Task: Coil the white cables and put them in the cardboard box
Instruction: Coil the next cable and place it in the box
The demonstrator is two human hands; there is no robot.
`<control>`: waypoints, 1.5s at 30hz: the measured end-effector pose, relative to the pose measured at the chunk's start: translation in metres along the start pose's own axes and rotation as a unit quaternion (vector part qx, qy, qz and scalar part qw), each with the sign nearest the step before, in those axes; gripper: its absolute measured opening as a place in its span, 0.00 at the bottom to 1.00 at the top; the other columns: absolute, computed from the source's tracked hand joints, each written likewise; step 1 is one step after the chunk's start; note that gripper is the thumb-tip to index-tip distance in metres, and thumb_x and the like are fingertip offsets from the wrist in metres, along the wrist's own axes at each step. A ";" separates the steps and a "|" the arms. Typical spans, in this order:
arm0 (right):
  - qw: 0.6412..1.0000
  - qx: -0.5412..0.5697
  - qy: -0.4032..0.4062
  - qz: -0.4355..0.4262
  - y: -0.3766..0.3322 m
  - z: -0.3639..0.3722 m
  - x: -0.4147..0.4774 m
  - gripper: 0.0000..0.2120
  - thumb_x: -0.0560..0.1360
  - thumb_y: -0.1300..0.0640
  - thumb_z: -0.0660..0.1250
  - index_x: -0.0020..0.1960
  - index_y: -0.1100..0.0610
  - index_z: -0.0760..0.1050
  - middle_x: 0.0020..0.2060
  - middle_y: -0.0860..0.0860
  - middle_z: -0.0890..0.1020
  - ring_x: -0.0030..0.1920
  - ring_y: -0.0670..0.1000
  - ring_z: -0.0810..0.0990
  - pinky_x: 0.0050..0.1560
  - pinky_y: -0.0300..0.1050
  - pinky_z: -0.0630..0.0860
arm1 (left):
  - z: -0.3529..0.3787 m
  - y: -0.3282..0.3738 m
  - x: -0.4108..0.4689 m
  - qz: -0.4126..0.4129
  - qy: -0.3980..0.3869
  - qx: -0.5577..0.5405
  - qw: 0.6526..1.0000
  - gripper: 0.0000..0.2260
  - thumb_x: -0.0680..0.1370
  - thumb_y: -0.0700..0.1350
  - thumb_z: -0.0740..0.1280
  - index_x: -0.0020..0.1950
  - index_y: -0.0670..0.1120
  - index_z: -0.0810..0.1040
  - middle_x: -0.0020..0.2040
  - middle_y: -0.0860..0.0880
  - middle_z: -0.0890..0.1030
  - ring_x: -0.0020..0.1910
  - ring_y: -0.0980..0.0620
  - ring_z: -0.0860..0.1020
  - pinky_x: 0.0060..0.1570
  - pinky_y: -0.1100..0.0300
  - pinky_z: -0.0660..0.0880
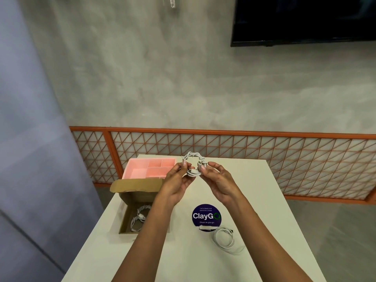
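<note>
My left hand [176,183] and right hand [219,181] each pinched the coil [192,172] by its rim; light and springy, it looked apt to unwind unless held there.

The left forearm [151,226] is covering the right side of the cardboard box [134,195] and part of the coiled cables [139,215] lying in it. Both the left hand [177,186] and the right hand [219,182] are hiding the lower part of the white coil [193,158], whose plugs are showing too small to identify. The left hand is also blocking a corner of the pink tray [142,169]. The picture's edges are cutting off the black screen [305,21].
</note>
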State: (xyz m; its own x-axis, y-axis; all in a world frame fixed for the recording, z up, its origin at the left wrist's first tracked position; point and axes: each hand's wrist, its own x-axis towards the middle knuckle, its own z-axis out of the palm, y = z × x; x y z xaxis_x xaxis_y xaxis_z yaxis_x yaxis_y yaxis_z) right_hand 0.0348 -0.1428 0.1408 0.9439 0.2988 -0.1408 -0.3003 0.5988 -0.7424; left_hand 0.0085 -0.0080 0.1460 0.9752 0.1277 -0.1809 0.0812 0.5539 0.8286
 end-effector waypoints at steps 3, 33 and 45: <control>0.996 0.092 -0.010 0.012 0.007 -0.002 0.001 0.16 0.73 0.74 0.64 0.57 0.62 0.68 0.43 0.58 0.84 0.42 0.49 0.85 0.51 0.43 0.80 | 0.002 0.001 0.000 -0.002 -0.016 -0.020 1.000 0.09 0.81 0.43 0.59 0.45 0.42 0.75 0.41 0.47 0.82 0.43 0.51 0.81 0.44 0.61 0.77; 0.986 -0.165 0.007 -0.011 0.025 -0.007 -0.008 0.08 0.79 0.57 0.62 0.55 0.59 0.75 0.49 0.55 0.81 0.49 0.52 0.80 0.48 0.43 0.77 | -0.031 -0.014 -0.005 0.058 -0.007 0.151 0.987 0.09 0.80 0.44 0.62 0.48 0.42 0.79 0.48 0.46 0.81 0.51 0.50 0.78 0.46 0.61 0.77; 0.959 -0.253 0.071 0.103 0.083 -0.020 -0.004 0.02 0.77 0.64 0.65 0.49 0.63 0.76 0.38 0.56 0.80 0.35 0.51 0.79 0.33 0.37 0.79 | -0.103 -0.037 -0.011 -0.085 0.036 0.278 0.956 0.10 0.80 0.46 0.62 0.57 0.46 0.80 0.55 0.46 0.82 0.54 0.48 0.80 0.51 0.57 0.79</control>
State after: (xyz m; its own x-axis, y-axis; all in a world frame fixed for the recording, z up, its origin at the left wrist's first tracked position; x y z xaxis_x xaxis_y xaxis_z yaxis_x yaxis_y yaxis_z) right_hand 0.0089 -0.1096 0.0665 0.8915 0.2462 -0.3802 -0.4115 0.0893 -0.9070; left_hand -0.0268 0.0547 0.0624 0.9230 0.1429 -0.3572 0.3536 0.0511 0.9340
